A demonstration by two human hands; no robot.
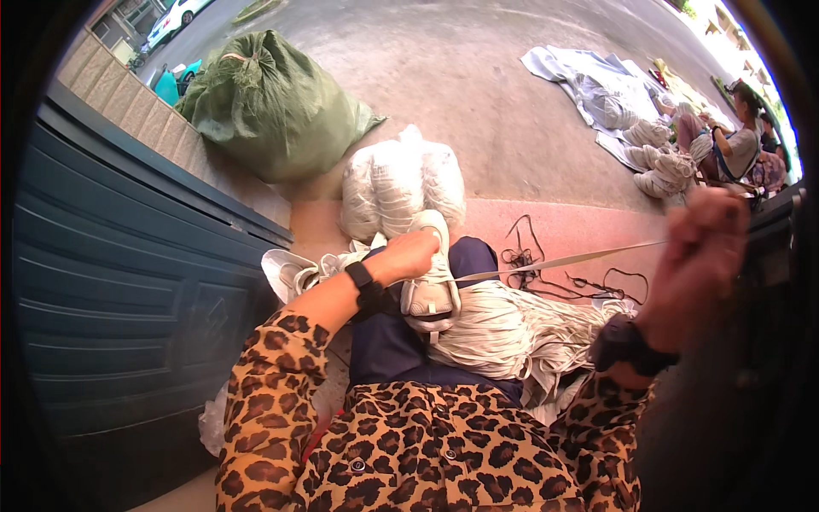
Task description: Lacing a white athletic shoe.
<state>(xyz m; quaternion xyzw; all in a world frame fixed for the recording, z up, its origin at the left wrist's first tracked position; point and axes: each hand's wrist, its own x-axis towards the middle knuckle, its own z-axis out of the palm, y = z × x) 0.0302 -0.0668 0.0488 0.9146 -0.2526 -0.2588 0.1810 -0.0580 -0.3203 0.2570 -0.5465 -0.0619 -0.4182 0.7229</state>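
Note:
On my lap a white shoe [431,294] stands with its heel toward me. My left hand [409,256] grips it from the left, fingers wrapped over its upper side. From the shoe a flat white shoelace [563,260] stretches taut to the right. Its far end runs to my right hand [704,247], raised and closed on it, blurred by motion. A thick bundle of cream shoelaces [503,328] is draped over my right thigh. Beside my left knee, more white shoes [294,273] lie partly hidden behind my forearm.
A clear plastic bag of white shoes [401,188] stands just beyond my knees. Dark cords [533,264] lie on the pink floor. Far left sits a big green sack [277,107]. A blue-green door [128,282] borders my left. At far right, a person [738,141] sits beside piled white shoes [665,171].

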